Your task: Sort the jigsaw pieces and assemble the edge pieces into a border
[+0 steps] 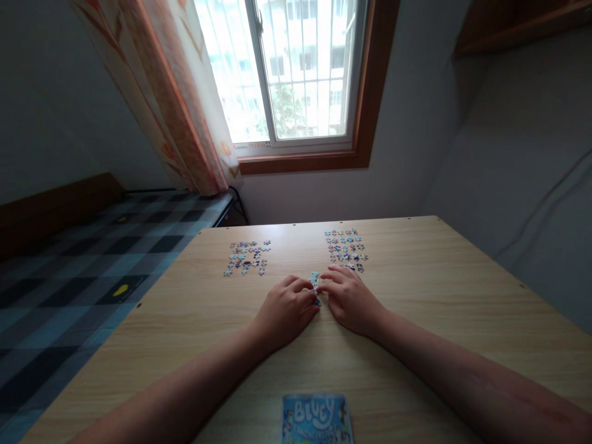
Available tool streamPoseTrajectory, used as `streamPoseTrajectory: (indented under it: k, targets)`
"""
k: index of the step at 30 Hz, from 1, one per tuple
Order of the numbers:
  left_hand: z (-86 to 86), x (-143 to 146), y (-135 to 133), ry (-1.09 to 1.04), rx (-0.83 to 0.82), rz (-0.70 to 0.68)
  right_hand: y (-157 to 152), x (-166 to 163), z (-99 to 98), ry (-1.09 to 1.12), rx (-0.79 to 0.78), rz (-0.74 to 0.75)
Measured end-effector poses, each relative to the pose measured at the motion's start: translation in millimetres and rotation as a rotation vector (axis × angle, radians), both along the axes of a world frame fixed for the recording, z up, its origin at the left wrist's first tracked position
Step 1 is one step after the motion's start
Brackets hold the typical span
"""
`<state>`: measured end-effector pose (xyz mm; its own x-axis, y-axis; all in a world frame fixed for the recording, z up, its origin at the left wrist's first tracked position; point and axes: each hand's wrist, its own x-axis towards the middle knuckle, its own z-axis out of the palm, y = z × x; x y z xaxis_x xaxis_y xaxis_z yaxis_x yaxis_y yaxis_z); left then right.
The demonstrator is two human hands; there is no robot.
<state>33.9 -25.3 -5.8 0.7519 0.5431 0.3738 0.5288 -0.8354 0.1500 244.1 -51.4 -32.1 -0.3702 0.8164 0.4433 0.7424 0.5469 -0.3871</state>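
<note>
A small strip of joined jigsaw puzzle pieces (315, 279) lies on the table between my two hands. From its left side, my left hand (289, 303) grips it with bent fingers, partly covering its lower end. My right hand (350, 300) meets it from the right, the fingertips closed in against its edge and the other fingers curved above the tabletop. Beyond the right hand are rows of loose jigsaw pieces (345, 245). A second group of loose pieces (246, 258) is spread farther left.
A blue puzzle box or card marked "BLUEY" (317, 419) is on the wooden table (185, 364) near its front edge. To the left is a bed with a checked cover (69, 308). A curtain (171, 105) hangs beside the window (305, 74) behind the table.
</note>
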Motion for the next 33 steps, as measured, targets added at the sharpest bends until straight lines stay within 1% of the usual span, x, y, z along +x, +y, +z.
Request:
streamPoseTrajectory:
  k: [4, 10, 19, 28, 33]
  targets:
    - [-1.4, 0.5, 0.2, -0.023, -0.026, 0.007, 0.0, 0.2, 0.3, 0.002, -0.004, -0.002]
    - [1.0, -0.1, -2.2, -0.001, 0.006, 0.054, -0.5, 0.0, 1.0, 0.007, -0.008, -0.001]
    - [3.6, -0.6, -2.3, 0.032, -0.003, 0.083, 0.0, 0.1, 0.7, 0.014, -0.013, 0.018]
    - [1.0, -1.0, -1.1, 0.006, -0.022, 0.046, 0.5, -0.8, 0.2, 0.043, -0.026, 0.027]
    - [-1.0, -1.5, 0.0, -0.017, -0.051, -0.003, 0.5, -0.7, 1.4, 0.048, -0.031, 0.036]
